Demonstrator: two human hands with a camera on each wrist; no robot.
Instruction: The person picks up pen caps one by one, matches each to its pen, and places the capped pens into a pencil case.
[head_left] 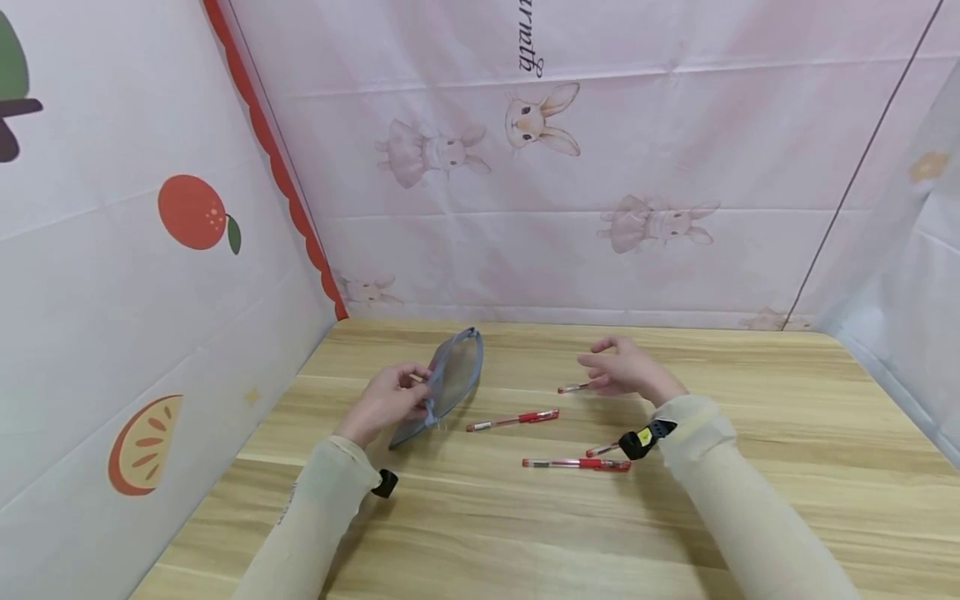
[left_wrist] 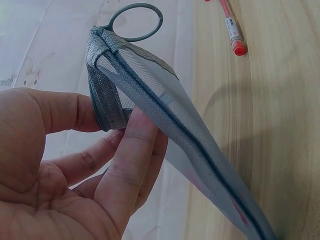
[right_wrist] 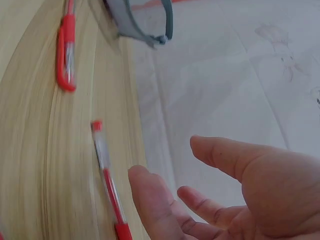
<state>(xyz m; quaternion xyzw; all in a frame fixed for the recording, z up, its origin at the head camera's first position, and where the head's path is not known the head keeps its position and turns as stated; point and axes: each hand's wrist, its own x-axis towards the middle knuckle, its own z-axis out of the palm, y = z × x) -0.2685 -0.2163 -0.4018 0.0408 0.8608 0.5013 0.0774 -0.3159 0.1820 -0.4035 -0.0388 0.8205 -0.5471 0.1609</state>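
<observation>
My left hand [head_left: 390, 398] pinches the rim of a grey-blue mesh pouch [head_left: 457, 375] between thumb and fingers. The pouch stands tilted, with its mouth held apart, and a small loop [left_wrist: 136, 22] shows at one corner. Through its fabric in the left wrist view a faint reddish mark appears; what it is I cannot tell. My right hand [head_left: 626, 371] hovers with thumb and fingers apart, holding nothing. Just below it lies a red gel pen [right_wrist: 110, 180], partly hidden by the hand in the head view. Another red pen [head_left: 513, 420] lies between the pouch and the right hand.
Nearer the front of the wooden table [head_left: 450, 533] lie a red pen [head_left: 562, 463] and one more pen [head_left: 600, 450], partly covered by the right wrist's camera [head_left: 636, 443]. Printed cloth walls [head_left: 480, 267] stand along the back and both sides.
</observation>
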